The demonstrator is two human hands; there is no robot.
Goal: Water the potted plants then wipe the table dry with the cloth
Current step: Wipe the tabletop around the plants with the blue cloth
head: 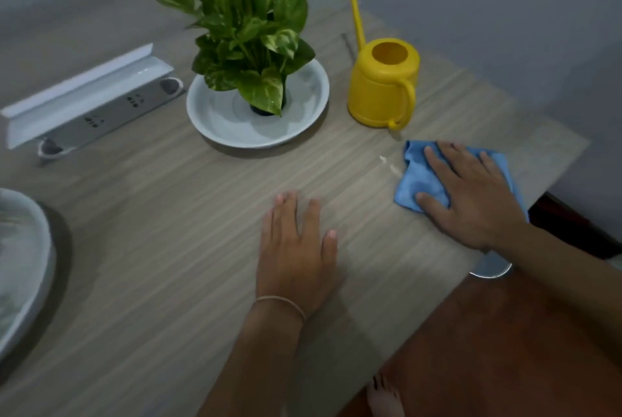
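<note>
A leafy green plant (242,29) grows from a round white pot (215,114) at the back middle of the wooden table (151,231). To its right stands a yellow watering can (380,87) with its long spout pointing away. Just in front of the can lies a blue cloth (420,177), and my right hand (471,194) presses flat on it with fingers spread. A few water drops (388,164) glisten left of the cloth. My left hand (296,248) rests flat and empty on the table, fingers apart.
A second white pot (23,265) is cut off at the left edge. A grey power strip with a raised white lid (91,103) sits at the back left. The table's right edge runs diagonally; below it are a reddish floor (505,349), a metal foot (491,268) and a bare foot (383,396).
</note>
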